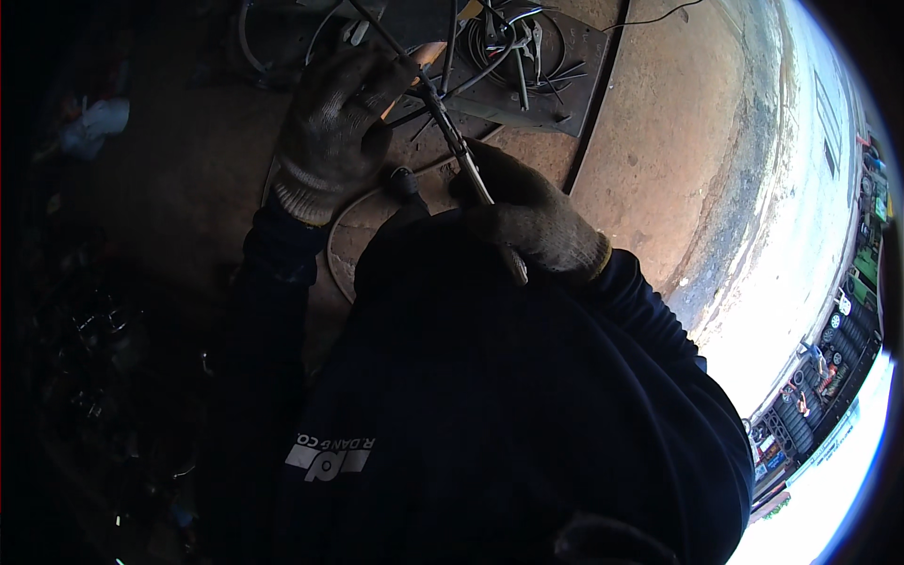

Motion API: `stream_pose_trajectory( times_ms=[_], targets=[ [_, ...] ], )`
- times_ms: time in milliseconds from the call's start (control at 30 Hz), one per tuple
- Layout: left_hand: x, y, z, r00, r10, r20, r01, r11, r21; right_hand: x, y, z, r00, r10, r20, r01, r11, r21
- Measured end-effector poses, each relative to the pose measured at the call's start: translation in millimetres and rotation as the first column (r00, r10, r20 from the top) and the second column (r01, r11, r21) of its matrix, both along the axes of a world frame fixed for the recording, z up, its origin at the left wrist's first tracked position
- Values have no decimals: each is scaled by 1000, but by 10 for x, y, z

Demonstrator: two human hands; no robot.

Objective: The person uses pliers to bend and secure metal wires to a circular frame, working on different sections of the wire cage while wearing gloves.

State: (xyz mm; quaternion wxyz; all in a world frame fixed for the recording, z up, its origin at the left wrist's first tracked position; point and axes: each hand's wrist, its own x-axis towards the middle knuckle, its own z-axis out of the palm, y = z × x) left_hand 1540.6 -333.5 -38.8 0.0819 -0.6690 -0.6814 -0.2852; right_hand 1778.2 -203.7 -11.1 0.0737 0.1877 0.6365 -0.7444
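A long dark rod (384, 33) slants down from the upper edge toward my body. My left hand (334, 132), in a grey-brown knit glove, is closed with its fingertips at the rod; what lies under the fingers is hidden. A silvery long-handled hand tool (478, 177), perhaps pliers, is in line with the rod's lower end. My gloved right hand (541, 226) is wrapped round its handle, whose tip (516, 267) sticks out below the palm. Beside the left fingertips shows an orange-brown piece (429, 55), partly covered by the rod.
A dark plate (579, 71) on the brown floor (650, 141) carries coiled wire (570, 71), metal clamps or pliers (537, 47) and short rods. A hose (334, 254) curves near my legs. Pale ground lies right, with vehicles and parts (819, 386) beyond. The left side is dark.
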Motion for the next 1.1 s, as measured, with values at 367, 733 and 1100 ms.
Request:
stream_pose_trajectory(
  times_ms=[367,733,1100],
  targets=[
    [29,-23,-34,1000,-12,-24,11,1000,-22,44,-62,62,998,-9,56,4,997,82],
    [19,39,-89,999,-17,-34,19,998,62,79,-159,39,996,-73,-58,84,974,212],
    [-2,40,-92,1000,1,-26,1,996,87,211,-52,-107,984,-35,-176,57,991,124]
  ],
)
